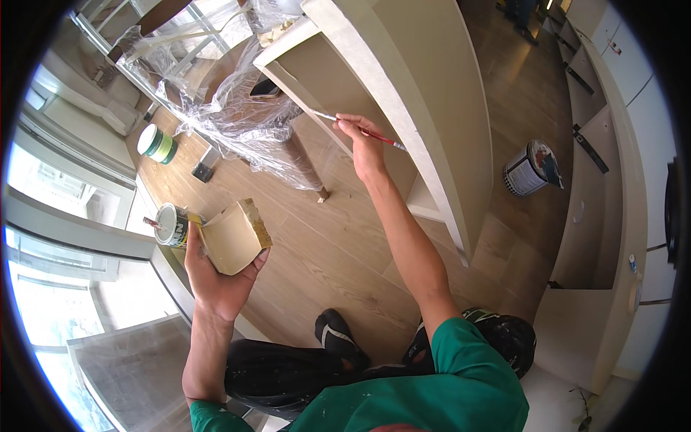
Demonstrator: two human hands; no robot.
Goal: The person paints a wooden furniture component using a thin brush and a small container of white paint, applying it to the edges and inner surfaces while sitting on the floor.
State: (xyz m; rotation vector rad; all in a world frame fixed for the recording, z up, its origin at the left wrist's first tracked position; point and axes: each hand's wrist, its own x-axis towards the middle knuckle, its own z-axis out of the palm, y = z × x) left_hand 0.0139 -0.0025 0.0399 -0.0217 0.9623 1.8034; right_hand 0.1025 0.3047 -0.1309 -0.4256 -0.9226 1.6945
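In my left hand point(216, 281) rests a small open cardboard box point(232, 237) with beige paint coating its inside; my fingers wrap round its underside and edge. My right hand point(362, 144) pinches a thin paintbrush point(378, 135) with a red handle. The brush's pale tip lies by the inner edge of a tall beige cabinet frame point(389, 79), but I cannot tell whether it touches. The cabinet's open front faces my right hand, and its wide side panel stands to the right.
A paint can point(171, 225) with a brush stands beyond my left hand. A green-and-white tub point(157, 144) sits by the window. Clear plastic sheeting point(237, 108) covers a wooden table bearing a phone point(265, 88). Another bucket point(533, 169) stands right, before open drawers point(586, 216).
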